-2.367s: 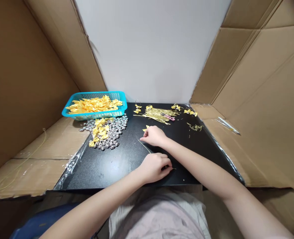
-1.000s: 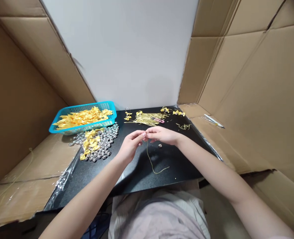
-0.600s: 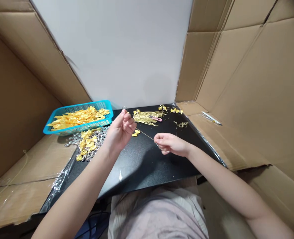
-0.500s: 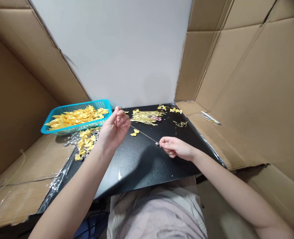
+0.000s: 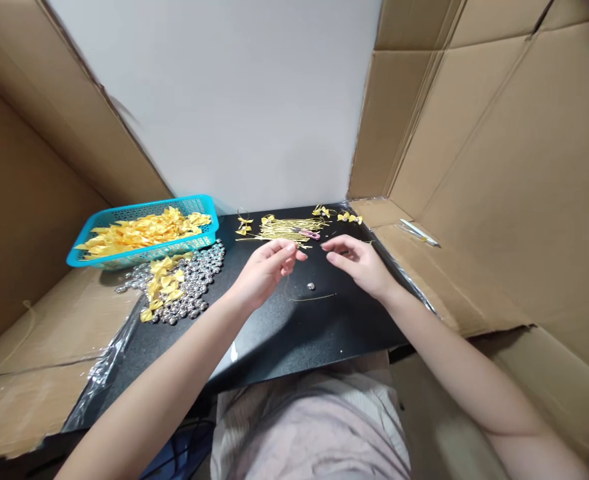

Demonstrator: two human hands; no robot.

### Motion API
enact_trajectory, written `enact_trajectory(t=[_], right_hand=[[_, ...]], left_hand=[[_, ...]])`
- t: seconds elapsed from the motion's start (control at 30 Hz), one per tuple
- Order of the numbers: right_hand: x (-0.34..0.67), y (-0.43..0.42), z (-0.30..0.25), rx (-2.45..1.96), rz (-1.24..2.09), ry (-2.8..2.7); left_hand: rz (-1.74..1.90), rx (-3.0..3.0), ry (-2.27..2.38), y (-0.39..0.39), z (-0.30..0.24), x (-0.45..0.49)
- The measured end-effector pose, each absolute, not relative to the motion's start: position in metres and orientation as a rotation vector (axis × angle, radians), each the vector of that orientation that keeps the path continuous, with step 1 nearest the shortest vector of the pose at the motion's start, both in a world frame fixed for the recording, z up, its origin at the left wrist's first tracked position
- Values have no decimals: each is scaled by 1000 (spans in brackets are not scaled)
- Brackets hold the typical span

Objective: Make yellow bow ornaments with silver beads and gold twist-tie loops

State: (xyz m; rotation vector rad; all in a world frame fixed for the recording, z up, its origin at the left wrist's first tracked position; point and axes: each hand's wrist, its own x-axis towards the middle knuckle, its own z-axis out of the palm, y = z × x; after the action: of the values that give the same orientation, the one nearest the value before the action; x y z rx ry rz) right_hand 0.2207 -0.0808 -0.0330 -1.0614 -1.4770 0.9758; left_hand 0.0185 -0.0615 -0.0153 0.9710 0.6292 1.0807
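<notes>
My left hand (image 5: pixel 267 267) hovers over the black tabletop (image 5: pixel 274 333) with thumb and fingers pinched on a thin gold cord (image 5: pixel 314 297). The cord sags down to the table. A small silver bell (image 5: pixel 311 287) sits on it, between my hands. My right hand (image 5: pixel 362 265) is a little to the right, with its fingers stretched towards the left hand and slightly apart; I see nothing in them. The cord's far end lies below the right hand, apart from it.
A teal basket (image 5: pixel 204 207) of yellow ribbon bows stands at the back left. In front of it lies a heap of silver bells (image 5: pixel 199 277) topped with yellow bows (image 5: pixel 164 280). Gold cords (image 5: pixel 284 229), a pink cutter (image 5: pixel 310 234) and loose bows (image 5: pixel 347 217) lie at the back. Cardboard walls (image 5: pixel 474 167) close in both sides.
The cord was stretched taut between both hands with the bell at the right hand. Now the hands have come together, the cord hangs slack and the right hand no longer grips it.
</notes>
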Motion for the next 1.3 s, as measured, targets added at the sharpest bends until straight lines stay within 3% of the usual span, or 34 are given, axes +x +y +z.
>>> enact_trajectory(t=[0.57,1.3], right_hand=[[164,-53,-69,-630,1388,-1222],[166,-53,-64,-623,1350,-997]], left_hand=[[980,889,646,-55,-47,16],[928,860,667,-57,-68,20]])
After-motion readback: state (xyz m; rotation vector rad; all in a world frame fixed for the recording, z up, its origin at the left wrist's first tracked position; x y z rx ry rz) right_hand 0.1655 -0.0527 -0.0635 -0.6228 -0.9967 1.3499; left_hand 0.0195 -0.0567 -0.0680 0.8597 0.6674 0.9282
